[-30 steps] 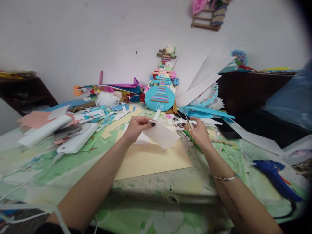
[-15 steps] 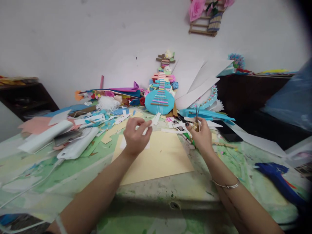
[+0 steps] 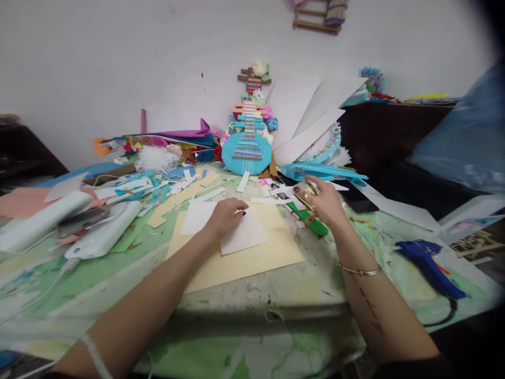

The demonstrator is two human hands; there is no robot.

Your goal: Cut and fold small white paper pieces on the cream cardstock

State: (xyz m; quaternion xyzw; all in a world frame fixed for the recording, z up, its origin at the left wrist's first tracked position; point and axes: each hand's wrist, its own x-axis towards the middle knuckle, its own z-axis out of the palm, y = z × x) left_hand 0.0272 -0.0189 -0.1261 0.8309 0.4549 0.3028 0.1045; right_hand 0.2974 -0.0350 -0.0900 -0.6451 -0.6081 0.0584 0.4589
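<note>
My left hand rests with curled fingers on a white paper piece that lies on a large cream sheet in the middle of the table. My right hand is raised just right of the sheet, closed around small gold-handled scissors. A green strip lies under that hand. White paper strips are scattered just beyond both hands.
A blue paper guitar model leans on the wall behind, with white sheets beside it. Coloured paper scraps and white devices crowd the left. A blue glue gun lies right. The paint-stained table edge is near me.
My left hand brought the white paper down from the air and now presses it on the cream sheet. My right hand picked up the scissors and tilted them. The view shifted slightly.
</note>
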